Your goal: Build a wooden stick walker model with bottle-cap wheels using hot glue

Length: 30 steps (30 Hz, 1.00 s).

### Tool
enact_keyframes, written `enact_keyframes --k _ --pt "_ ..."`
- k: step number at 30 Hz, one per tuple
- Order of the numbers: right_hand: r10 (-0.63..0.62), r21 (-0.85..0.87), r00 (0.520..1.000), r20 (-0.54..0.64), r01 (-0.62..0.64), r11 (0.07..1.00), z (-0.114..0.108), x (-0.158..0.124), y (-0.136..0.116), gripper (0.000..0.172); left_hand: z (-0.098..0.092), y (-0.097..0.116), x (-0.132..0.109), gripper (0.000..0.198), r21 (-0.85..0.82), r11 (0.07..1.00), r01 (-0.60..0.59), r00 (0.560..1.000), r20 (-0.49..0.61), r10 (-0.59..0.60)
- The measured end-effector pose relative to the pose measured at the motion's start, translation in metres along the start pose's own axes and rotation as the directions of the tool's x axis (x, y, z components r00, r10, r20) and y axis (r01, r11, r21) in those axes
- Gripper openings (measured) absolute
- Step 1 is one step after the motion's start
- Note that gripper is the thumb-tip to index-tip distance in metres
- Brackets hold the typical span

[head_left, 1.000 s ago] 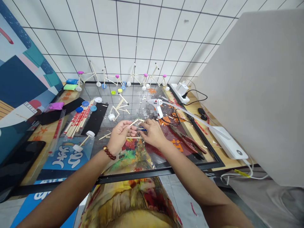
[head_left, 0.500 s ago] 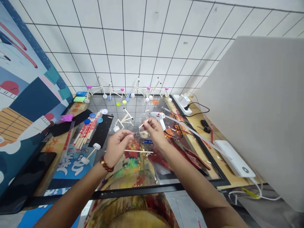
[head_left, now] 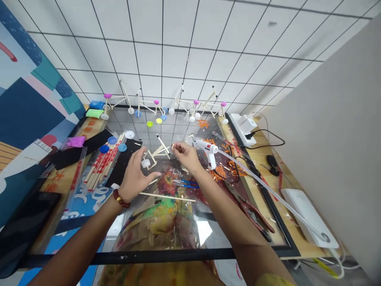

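Note:
My left hand (head_left: 135, 174) is open over the glass tabletop, thumb and fingers apart. It hovers beside a small frame of pale wooden sticks (head_left: 157, 153) that has a white bottle cap at its lower left. My right hand (head_left: 186, 157) pinches a short wooden stick (head_left: 173, 146), mostly hidden by the fingertips, at the frame's right side. A long thin stick (head_left: 169, 196) lies below both hands. Blue thread snips (head_left: 187, 183) rest just under my right hand. The white glue gun (head_left: 207, 150) lies to its right.
Several finished stick models with caps (head_left: 145, 106) line the back by the tiled wall. A bundle of red-wrapped sticks (head_left: 104, 163) and loose blue caps lie left. On the right are red-handled pliers (head_left: 250, 210), a power strip (head_left: 242, 125) and a white box (head_left: 309, 214) with cables.
My left hand has opened and moved slightly left. My right hand has carried the short stick left and up, to the side of the stick frame. The head view has shifted.

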State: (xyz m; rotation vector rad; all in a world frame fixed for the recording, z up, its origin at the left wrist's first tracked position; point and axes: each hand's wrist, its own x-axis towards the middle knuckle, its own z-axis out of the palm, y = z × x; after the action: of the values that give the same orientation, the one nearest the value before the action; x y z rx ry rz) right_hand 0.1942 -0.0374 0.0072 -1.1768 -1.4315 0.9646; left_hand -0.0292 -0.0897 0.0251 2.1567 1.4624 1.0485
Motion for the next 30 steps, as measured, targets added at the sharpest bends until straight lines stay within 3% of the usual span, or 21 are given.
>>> enact_keyframes --k 8,13,19,24,30 --pt "-0.042 -0.096 0.998 -0.036 0.039 0.995 0.002 -0.001 0.008 0.02 0.007 -0.014 -0.001 0.099 -0.059 0.998 0.034 0.999 -0.003 -0.035" --pt "0.032 -0.037 0.996 -0.083 -0.035 0.999 -0.001 -0.004 0.008 0.017 0.01 -0.015 -0.002 0.099 -0.033 0.999 0.027 1.0 -0.006 -0.027" --pt "0.014 -0.068 0.994 -0.106 -0.021 0.997 -0.005 -0.008 0.006 0.017 0.01 -0.007 0.003 0.087 -0.01 1.0 -0.001 0.999 -0.054 0.0" --pt "0.129 0.019 0.988 -0.08 -0.128 0.992 -0.002 -0.01 0.006 0.019 0.012 -0.008 0.004 0.078 -0.074 0.997 0.011 0.999 -0.043 -0.014" --pt "0.114 0.029 0.988 -0.104 -0.112 0.993 0.0 -0.01 0.007 0.021 0.013 -0.008 0.004 0.063 -0.077 0.996 0.048 0.998 -0.037 -0.051"
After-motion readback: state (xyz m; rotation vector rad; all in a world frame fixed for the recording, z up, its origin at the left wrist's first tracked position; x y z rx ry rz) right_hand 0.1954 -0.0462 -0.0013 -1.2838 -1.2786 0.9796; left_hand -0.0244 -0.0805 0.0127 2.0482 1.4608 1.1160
